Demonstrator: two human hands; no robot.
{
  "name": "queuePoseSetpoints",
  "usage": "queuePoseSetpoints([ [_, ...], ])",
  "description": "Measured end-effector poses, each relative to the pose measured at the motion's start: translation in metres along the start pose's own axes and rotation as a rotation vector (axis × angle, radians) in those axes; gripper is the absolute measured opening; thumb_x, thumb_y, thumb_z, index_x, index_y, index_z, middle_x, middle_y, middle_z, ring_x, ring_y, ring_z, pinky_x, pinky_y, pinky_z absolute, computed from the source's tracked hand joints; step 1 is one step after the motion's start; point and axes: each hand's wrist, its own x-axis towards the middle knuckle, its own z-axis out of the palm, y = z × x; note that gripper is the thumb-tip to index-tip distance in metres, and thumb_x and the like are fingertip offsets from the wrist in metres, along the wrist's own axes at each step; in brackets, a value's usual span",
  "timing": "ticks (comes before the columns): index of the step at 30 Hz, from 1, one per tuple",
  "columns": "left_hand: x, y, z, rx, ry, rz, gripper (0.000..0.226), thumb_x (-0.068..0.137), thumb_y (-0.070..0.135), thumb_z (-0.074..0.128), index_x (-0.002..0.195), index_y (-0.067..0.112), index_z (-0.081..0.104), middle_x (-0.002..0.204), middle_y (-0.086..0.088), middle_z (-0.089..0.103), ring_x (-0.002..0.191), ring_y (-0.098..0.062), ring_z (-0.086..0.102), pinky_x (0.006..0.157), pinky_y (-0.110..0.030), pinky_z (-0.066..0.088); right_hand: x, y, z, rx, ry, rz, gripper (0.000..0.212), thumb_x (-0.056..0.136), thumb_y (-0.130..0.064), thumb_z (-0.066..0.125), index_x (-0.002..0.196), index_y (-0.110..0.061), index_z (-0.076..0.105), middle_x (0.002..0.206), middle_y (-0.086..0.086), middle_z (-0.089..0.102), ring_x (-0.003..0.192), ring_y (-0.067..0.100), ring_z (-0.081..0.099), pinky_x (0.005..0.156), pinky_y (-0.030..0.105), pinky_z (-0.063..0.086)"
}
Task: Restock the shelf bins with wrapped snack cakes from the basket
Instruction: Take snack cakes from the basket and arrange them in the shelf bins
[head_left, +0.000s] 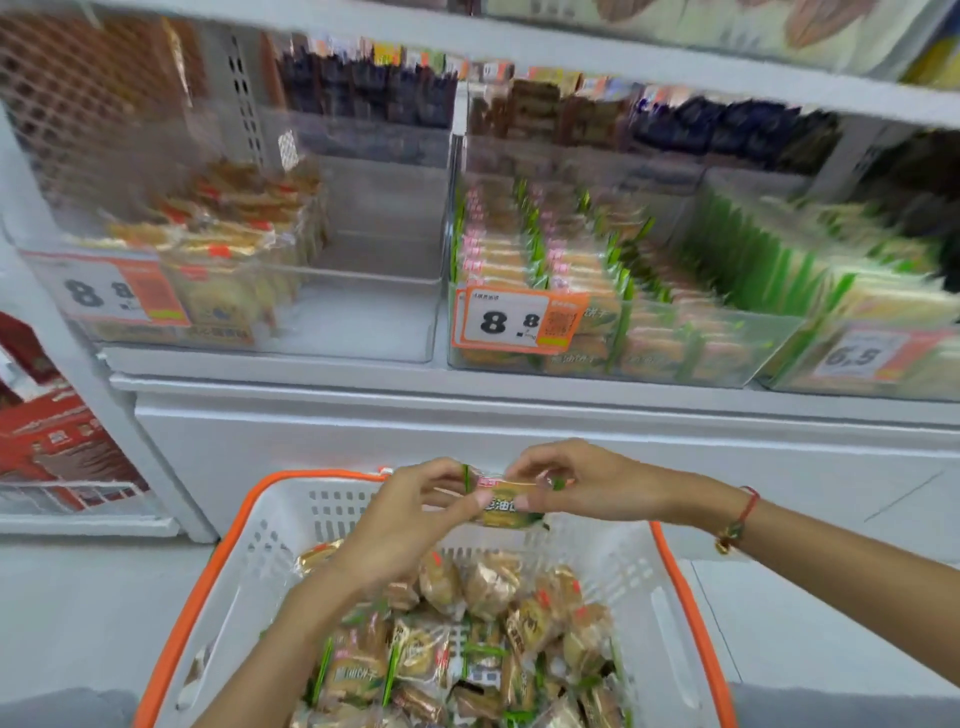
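Where hands pinch, glossy wrapped cake (506, 505) crinkles.

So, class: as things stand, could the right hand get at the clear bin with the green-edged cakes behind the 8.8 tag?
Probably yes. The right hand shares a green-edged snack cake with the left hand, but the clear bin is open-topped, with nothing between.

An orange-edged price tag (519, 323) on the front of the clear middle bin (675, 358) reads "8.8", beside a QR code. A blurred price label (106, 293) on the left bin (363, 343) also shows "8.8". The tag (862, 357) on the right bin (935, 384) reads "6.5". Chinese characters on the wrapped snack cake (506, 503) held over the basket are too blurred to read fully.
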Motion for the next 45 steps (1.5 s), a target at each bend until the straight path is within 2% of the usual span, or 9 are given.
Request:
queuePoseSetpoints([
  [3, 0.006, 0.027, 0.006, 0.049, 0.113, 0.141, 0.018, 0.085, 0.036, 0.068, 0.097, 0.023, 0.069, 0.093, 0.010, 0.071, 0.089, -0.005, 0.065, 0.083, -0.030, 0.052, -0.017, -0.016, -0.017, -0.048, 0.221, -0.143, 0.021, 0.086, -0.016, 0.070, 0.107, -0.016, 0.067, 0.098, 0.000, 0.070, 0.085, 0.011, 0.065, 0.075, 0.021, 0.051],
  [7, 0.019, 0.067, 0.004, 0.130, 0.409, 0.338, 0.014, 0.085, 0.046, 0.060, 0.093, 0.036, 0.065, 0.092, 0.024, 0.066, 0.091, 0.005, 0.061, 0.083, -0.018, 0.047, -0.034, -0.034, -0.050, -0.145, 0.399, -0.245, 0.022, 0.085, -0.017, 0.072, 0.104, -0.026, 0.066, 0.096, -0.012, 0.068, 0.085, 0.004, 0.062, 0.076, 0.018, 0.050],
  [12, 0.065, 0.116, -0.032, 0.246, 0.710, 0.576, 0.011, 0.093, 0.019, 0.059, 0.101, 0.025, 0.061, 0.099, 0.014, 0.060, 0.092, -0.001, 0.058, 0.083, -0.023, 0.048, -0.043, -0.038, -0.096, -0.092, 0.704, -0.280, 0.023, 0.084, -0.011, 0.070, 0.104, -0.022, 0.068, 0.098, -0.011, 0.068, 0.089, 0.003, 0.061, 0.078, 0.013, 0.046],
  [15, 0.100, 0.133, -0.050, 0.383, 0.693, 0.456, 0.032, 0.095, 0.027, 0.053, 0.126, 0.021, 0.050, 0.123, 0.006, 0.049, 0.108, -0.012, 0.054, 0.089, -0.036, 0.047, -0.042, -0.034, -0.123, -0.074, 0.834, -0.273, 0.023, 0.083, -0.002, 0.069, 0.100, -0.018, 0.069, 0.096, -0.009, 0.069, 0.084, 0.000, 0.061, 0.077, 0.013, 0.047],
  [17, 0.119, 0.135, -0.055, 0.433, 0.649, 0.301, 0.043, 0.099, 0.035, 0.044, 0.138, 0.017, 0.040, 0.137, 0.001, 0.042, 0.117, -0.017, 0.051, 0.090, -0.032, 0.041, -0.036, -0.027, -0.146, -0.085, 0.910, -0.228, 0.025, 0.083, -0.003, 0.069, 0.095, -0.025, 0.068, 0.091, -0.011, 0.068, 0.078, 0.000, 0.060, 0.076, 0.016, 0.047],
  [21, 0.130, 0.131, -0.051, 0.450, 0.662, 0.207, 0.042, 0.102, 0.038, 0.031, 0.137, 0.019, 0.044, 0.140, 0.001, 0.047, 0.118, -0.019, 0.052, 0.086, -0.031, 0.035, -0.006, -0.004, -0.194, -0.150, 1.046, -0.075, 0.021, 0.085, -0.014, 0.070, 0.103, -0.023, 0.065, 0.096, -0.002, 0.067, 0.090, 0.016, 0.060, 0.083, 0.031, 0.048],
  [30, 0.134, 0.125, -0.056, 0.361, 0.662, 0.205, 0.038, 0.100, 0.042, 0.036, 0.133, 0.027, 0.049, 0.125, 0.006, 0.059, 0.098, -0.005, 0.046, 0.083, -0.029, 0.034, 0.070, 0.027, -0.226, -0.192, 0.827, 0.027, 0.024, 0.084, -0.008, 0.071, 0.094, -0.027, 0.062, 0.103, -0.004, 0.066, 0.104, 0.021, 0.064, 0.094, 0.034, 0.050],
  [35, 0.134, 0.124, -0.053, 0.365, 0.698, 0.227, 0.038, 0.099, 0.042, 0.036, 0.131, 0.027, 0.051, 0.123, 0.008, 0.060, 0.108, -0.012, 0.054, 0.083, -0.028, 0.034, 0.077, 0.029, -0.238, -0.469, 0.906, 0.085, 0.014, 0.086, -0.023, 0.070, 0.094, -0.035, 0.067, 0.114, -0.005, 0.064, 0.102, 0.019, 0.061, 0.078, 0.029, 0.051],
  [45, 0.134, 0.125, -0.051, 0.378, 0.706, 0.217, 0.038, 0.100, 0.042, 0.035, 0.131, 0.028, 0.052, 0.126, 0.006, 0.059, 0.114, -0.016, 0.054, 0.083, -0.030, 0.034, 0.077, 0.026, -0.235, -0.637, 0.724, 0.138, 0.027, 0.089, -0.022, 0.065, 0.110, -0.039, 0.066, 0.128, -0.005, 0.053, 0.119, 0.023, 0.049, 0.100, 0.042, 0.044],
])
